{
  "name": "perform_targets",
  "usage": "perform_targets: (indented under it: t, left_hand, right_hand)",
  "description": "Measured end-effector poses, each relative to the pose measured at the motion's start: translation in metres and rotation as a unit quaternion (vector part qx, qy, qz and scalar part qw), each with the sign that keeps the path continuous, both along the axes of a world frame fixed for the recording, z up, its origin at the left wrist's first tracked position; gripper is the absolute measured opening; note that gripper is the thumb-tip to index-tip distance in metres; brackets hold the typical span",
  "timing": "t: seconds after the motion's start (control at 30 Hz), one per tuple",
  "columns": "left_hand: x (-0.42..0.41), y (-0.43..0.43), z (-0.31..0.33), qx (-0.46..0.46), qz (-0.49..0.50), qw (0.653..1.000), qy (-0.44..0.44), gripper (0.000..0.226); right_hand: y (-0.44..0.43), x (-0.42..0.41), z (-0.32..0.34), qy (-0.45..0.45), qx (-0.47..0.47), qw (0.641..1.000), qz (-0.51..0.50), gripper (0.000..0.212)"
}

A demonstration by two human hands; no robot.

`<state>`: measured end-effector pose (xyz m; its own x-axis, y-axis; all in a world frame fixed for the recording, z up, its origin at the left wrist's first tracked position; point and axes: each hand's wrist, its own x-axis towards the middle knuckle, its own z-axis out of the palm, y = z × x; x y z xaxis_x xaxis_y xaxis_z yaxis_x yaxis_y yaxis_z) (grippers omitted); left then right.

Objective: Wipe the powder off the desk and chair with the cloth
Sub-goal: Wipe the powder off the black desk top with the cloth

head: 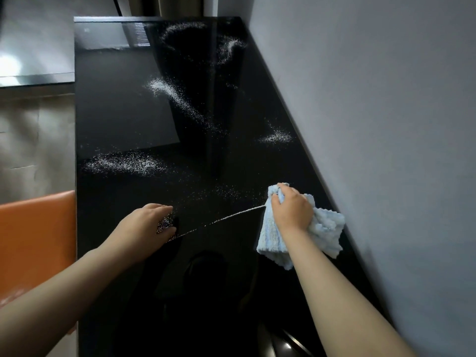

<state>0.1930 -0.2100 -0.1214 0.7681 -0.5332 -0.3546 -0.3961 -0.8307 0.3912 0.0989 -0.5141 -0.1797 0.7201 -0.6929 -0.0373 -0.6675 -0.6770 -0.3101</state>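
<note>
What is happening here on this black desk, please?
A person is wiping white powder off a glossy black desk. The right hand grips a bunched light blue cloth and presses it on the desk near the wall. The left hand rests on the desk at the other end of a thin powder line that runs to the cloth. Nearer than that line the desk looks clean; several patches lie farther away. An orange chair stands on the left.
</note>
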Motion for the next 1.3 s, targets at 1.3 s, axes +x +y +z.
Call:
perform_targets:
  t: [1.3]
  left_hand:
    - [0.043, 0.161, -0.052, -0.019, -0.065, 0.998, 0.017, 0.065]
  right_hand:
    - [0.172, 0.026, 0.005, -0.007, 0.019, 0.999, 0.051, 0.038]
